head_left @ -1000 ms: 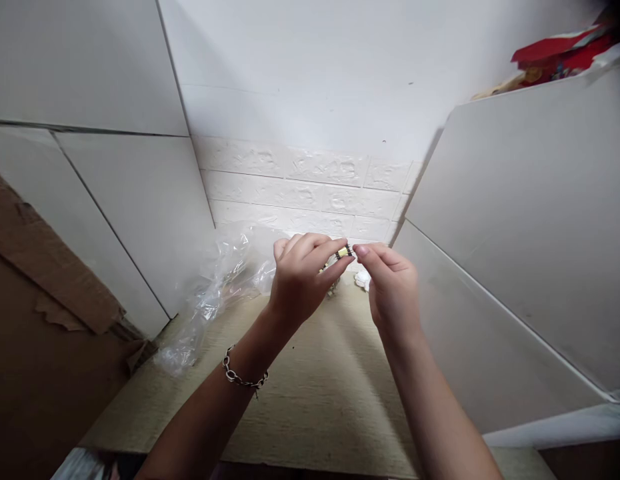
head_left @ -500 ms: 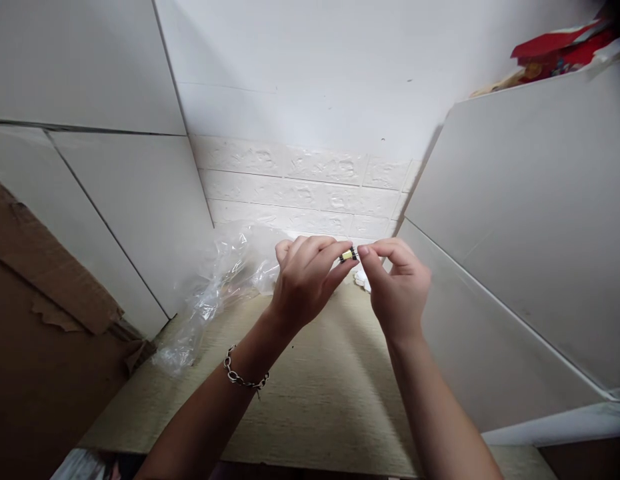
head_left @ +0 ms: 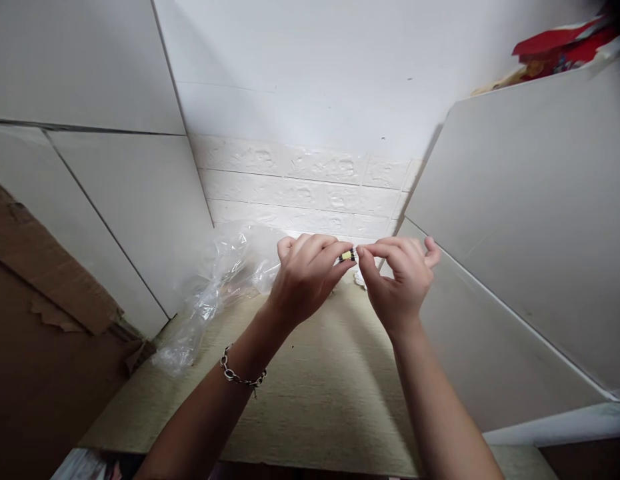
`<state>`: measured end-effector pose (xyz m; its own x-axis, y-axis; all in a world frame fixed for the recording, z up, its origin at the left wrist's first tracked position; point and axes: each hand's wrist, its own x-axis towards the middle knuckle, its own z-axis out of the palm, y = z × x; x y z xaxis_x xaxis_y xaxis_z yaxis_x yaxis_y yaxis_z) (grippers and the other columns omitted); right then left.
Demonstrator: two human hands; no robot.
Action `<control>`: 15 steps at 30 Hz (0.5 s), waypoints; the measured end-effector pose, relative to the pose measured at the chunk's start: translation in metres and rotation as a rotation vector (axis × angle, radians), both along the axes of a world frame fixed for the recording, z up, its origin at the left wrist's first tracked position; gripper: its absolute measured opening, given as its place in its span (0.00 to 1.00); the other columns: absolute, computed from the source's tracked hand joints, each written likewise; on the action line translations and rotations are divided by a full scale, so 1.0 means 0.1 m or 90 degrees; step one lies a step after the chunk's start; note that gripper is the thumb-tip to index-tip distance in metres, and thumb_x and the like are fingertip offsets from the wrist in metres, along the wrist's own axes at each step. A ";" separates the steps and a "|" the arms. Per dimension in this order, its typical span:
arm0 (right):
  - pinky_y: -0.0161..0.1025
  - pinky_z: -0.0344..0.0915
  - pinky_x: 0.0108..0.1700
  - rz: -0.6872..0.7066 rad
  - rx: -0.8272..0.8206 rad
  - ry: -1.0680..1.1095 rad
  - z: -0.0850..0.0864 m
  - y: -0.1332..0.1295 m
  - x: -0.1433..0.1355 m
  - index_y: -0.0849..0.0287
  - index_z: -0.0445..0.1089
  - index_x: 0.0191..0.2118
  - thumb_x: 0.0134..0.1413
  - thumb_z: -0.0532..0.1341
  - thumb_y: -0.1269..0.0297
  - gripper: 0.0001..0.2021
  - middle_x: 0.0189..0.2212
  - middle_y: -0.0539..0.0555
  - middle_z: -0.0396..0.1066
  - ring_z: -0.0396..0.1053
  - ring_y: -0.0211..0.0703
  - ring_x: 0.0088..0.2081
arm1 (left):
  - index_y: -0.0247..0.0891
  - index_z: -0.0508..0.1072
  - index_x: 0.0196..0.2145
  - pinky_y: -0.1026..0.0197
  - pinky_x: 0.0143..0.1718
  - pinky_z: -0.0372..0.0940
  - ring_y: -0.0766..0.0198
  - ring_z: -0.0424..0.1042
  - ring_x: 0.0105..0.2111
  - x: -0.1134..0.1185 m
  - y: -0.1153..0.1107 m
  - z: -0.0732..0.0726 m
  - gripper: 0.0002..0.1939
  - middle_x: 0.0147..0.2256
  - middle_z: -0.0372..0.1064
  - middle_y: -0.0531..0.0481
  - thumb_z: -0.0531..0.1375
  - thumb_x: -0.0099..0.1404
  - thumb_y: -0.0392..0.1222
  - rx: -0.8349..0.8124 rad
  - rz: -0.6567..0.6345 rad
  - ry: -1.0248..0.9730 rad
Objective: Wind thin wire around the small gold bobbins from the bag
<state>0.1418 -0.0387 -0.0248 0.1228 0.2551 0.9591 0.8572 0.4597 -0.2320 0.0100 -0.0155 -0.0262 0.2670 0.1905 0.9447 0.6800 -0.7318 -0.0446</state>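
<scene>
Between the thumb and index finger of my left hand sits a small transformer, with a yellow-wrapped middle, black ends and thin metal pins. It is held up above the table. My right hand is closed in a pinch at its right side, thumb and index fingertips touching the pins there. The little finger of this hand sticks outward. Whether a pin is gripped between those fingertips is too small to see fully. A chain bracelet circles my left wrist.
Clear plastic bags lie on the wooden table at the left. Something white rests behind my hands. Pale cabinets flank both sides, a white brick-patterned wall stands behind, and torn cardboard leans at the left.
My right hand has turned slightly and its little finger now extends outward. Its fingertips have shifted a little left along the pins. My left hand has barely moved, still gripping the transformer.
</scene>
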 end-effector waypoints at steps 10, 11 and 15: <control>0.43 0.57 0.41 0.279 -0.144 0.257 0.11 -0.14 -0.02 0.55 0.65 0.19 0.45 0.60 0.61 0.09 0.21 0.46 0.65 0.63 0.37 0.27 | 0.42 0.70 0.33 0.59 0.33 0.49 0.67 0.68 0.30 0.02 -0.11 0.04 0.08 0.28 0.70 0.54 0.59 0.56 0.46 0.002 0.006 -0.096; 0.42 0.58 0.39 0.300 -0.155 0.275 0.11 -0.15 -0.02 0.55 0.66 0.19 0.44 0.61 0.61 0.09 0.20 0.46 0.65 0.63 0.37 0.27 | 0.42 0.70 0.33 0.59 0.33 0.50 0.67 0.68 0.30 0.02 -0.12 0.04 0.08 0.28 0.71 0.54 0.59 0.56 0.46 0.000 0.007 -0.098; 0.38 0.59 0.33 0.323 -0.176 0.306 0.12 -0.18 -0.03 0.56 0.67 0.19 0.44 0.61 0.61 0.08 0.20 0.46 0.64 0.63 0.36 0.27 | 0.42 0.71 0.33 0.59 0.33 0.51 0.67 0.68 0.30 0.01 -0.14 0.06 0.08 0.28 0.71 0.54 0.59 0.56 0.46 -0.006 0.007 -0.111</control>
